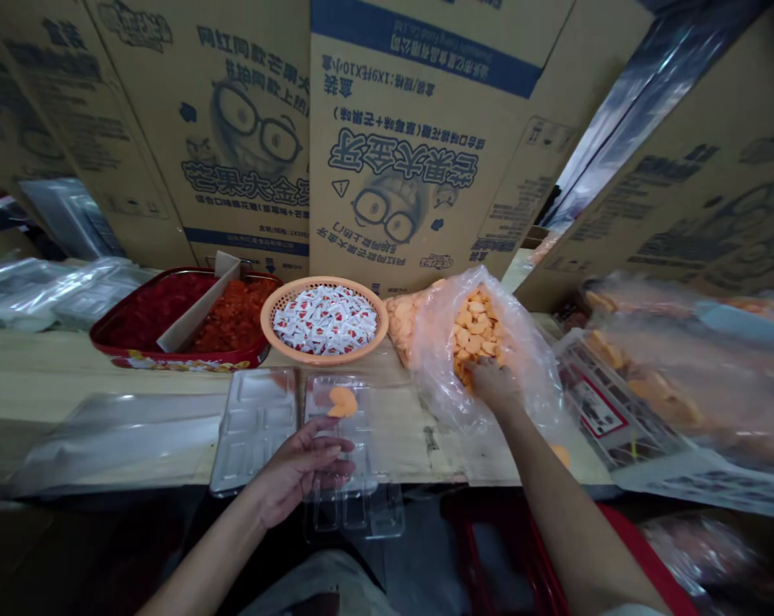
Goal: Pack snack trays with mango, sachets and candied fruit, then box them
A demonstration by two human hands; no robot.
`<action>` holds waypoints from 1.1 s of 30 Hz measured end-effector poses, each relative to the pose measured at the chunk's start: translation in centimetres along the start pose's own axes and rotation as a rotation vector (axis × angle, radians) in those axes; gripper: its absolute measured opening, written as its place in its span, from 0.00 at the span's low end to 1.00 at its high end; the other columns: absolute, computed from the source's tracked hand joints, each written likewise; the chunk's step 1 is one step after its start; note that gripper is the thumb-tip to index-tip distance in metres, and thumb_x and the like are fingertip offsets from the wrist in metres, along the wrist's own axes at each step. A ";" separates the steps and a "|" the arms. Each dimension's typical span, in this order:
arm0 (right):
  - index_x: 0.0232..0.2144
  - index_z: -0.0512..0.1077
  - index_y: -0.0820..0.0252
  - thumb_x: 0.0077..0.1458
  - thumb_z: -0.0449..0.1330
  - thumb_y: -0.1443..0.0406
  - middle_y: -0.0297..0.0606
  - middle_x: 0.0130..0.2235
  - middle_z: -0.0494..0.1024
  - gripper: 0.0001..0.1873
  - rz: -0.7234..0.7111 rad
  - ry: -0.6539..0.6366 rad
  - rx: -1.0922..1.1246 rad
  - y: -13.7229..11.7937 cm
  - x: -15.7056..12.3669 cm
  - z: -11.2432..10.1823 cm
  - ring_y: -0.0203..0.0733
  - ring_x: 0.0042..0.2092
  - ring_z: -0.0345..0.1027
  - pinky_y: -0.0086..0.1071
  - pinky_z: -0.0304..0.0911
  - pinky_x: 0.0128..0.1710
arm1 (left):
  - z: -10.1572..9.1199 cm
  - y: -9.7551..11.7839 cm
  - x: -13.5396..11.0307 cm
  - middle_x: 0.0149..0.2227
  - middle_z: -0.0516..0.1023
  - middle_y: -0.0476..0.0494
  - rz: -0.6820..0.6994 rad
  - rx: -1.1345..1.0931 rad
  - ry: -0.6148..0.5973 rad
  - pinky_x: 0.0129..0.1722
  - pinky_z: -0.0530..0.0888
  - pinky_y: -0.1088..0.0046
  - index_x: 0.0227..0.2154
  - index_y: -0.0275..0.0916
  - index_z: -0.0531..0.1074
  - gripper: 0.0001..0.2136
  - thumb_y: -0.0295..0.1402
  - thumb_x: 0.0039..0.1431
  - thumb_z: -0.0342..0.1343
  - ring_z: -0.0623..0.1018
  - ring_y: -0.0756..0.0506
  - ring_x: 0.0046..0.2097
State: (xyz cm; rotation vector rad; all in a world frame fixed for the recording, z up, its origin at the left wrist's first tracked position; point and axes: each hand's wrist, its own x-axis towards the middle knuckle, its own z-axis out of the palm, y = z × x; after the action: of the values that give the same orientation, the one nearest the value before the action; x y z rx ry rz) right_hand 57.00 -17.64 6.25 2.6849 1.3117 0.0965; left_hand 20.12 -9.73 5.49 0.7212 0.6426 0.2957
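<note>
My right hand [495,385] reaches into a clear plastic bag [489,368] holding a heap of flat orange pieces [476,334]. Its fingertips are buried among them, so any grip is hidden. My left hand [303,470] lies palm up over a clear plastic blister tray [339,445], with its fingers slightly apart. Just beyond those fingers, a pair of orange pieces [343,402] sits on the tray, close to the fingertips.
A round orange woven basket [326,281] holds white-and-red sachets. Left of it stands a red tray [114,342] with a cardboard divider and red foods. A second clear tray [253,428] lies on the wooden board. Bagged orange pieces [682,359] lie right; flattened cartons stand behind.
</note>
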 end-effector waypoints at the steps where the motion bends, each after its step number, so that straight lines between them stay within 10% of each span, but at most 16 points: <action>1: 0.41 0.70 0.67 0.52 0.51 0.74 0.53 0.44 0.71 0.15 0.016 0.003 -0.019 -0.1 -0.1 0.2 0.50 0.47 0.62 0.39 0.55 0.43 | -0.2 0.0 -0.1 0.40 0.75 0.42 0.006 -0.004 0.002 0.39 0.73 0.65 0.46 0.40 0.61 0.24 0.29 0.45 0.62 0.78 0.45 0.36; 9: 0.36 0.70 0.70 0.52 0.49 0.70 0.54 0.38 0.71 0.12 0.179 0.273 0.084 -1.5 -1.2 -1.5 0.53 0.42 0.64 0.41 0.55 0.38 | -1.4 0.6 -0.9 0.42 0.74 0.41 0.077 -0.015 0.048 0.37 0.73 0.67 0.45 0.40 0.63 0.22 0.29 0.46 0.61 0.78 0.44 0.36; 12: 0.32 0.69 0.65 0.48 0.54 0.63 0.44 0.31 0.72 0.10 0.105 0.457 0.515 -5.9 -3.0 -4.7 0.45 0.35 0.64 0.34 0.57 0.33 | -1.4 0.6 -1.0 0.43 0.74 0.41 0.113 -0.055 0.057 0.39 0.73 0.66 0.45 0.40 0.62 0.22 0.27 0.45 0.62 0.77 0.44 0.38; 18: 0.27 0.66 0.60 0.48 0.52 0.64 0.34 0.26 0.68 0.06 -0.246 0.424 1.059 -18.5 -7.1 -7.6 0.36 0.28 0.61 0.29 0.57 0.28 | -1.6 -0.1 -1.6 0.44 0.73 0.42 0.162 -0.163 0.078 0.41 0.72 0.64 0.45 0.42 0.60 0.25 0.23 0.44 0.61 0.77 0.43 0.40; 27: 0.31 0.69 0.64 0.53 0.52 0.67 0.46 0.34 0.73 0.07 -0.413 0.334 0.418 -26.7 -9.1 -6.2 0.48 0.37 0.64 0.39 0.56 0.35 | -4.0 0.5 -3.0 0.41 0.73 0.43 0.257 -0.250 0.144 0.40 0.72 0.63 0.43 0.41 0.62 0.23 0.24 0.44 0.62 0.77 0.43 0.38; 33: 0.28 0.73 0.60 0.56 0.50 0.68 0.41 0.33 0.74 0.11 -0.596 0.256 0.487 -28.6 -10.0 -7.2 0.45 0.38 0.66 0.37 0.56 0.38 | -6.1 1.0 -3.5 0.43 0.72 0.42 0.287 -0.259 0.132 0.41 0.71 0.63 0.46 0.42 0.61 0.25 0.24 0.44 0.61 0.77 0.43 0.39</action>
State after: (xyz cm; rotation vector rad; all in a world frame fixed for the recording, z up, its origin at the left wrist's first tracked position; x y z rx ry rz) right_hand 27.67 -7.46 8.75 2.5434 2.4312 0.0554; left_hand 13.56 -7.46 4.27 0.5467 0.6108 0.6831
